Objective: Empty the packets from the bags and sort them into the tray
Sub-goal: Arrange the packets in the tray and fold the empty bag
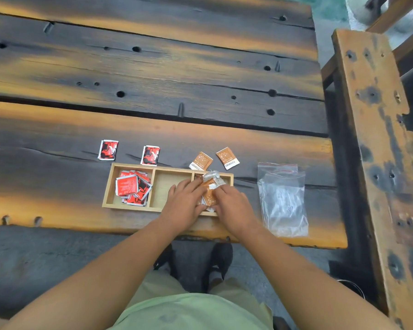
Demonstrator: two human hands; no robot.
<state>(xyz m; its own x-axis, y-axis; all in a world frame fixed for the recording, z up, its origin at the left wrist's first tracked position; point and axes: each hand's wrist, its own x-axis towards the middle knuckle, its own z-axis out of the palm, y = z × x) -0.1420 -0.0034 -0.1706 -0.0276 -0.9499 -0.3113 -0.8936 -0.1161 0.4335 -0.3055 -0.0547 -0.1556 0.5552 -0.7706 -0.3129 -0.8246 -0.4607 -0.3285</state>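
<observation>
- Packets: a heap of orange packets (pixel 210 186) is recorded in the right compartment of the tray (pixel 110 186), at centre frame, partly covered by both hands.
- A heap of red packets (pixel 132 188) is recorded in the left of the tray's three compartments; the number cannot be counted.
- Two loose red packets (pixel 108 150) (pixel 150 155) and two loose orange packets (pixel 200 161) (pixel 227 157) are laid singly on the table (pixel 153 67), just above the tray.
- Two clear bags (pixel 283 203) are overlapped right of the tray.
- Left hand (pixel 185 203): fingers are laid fairly straight on the orange heap.
- Right hand (pixel 234 206): fingers are bent onto it; whether anything is gripped cannot be told.
</observation>
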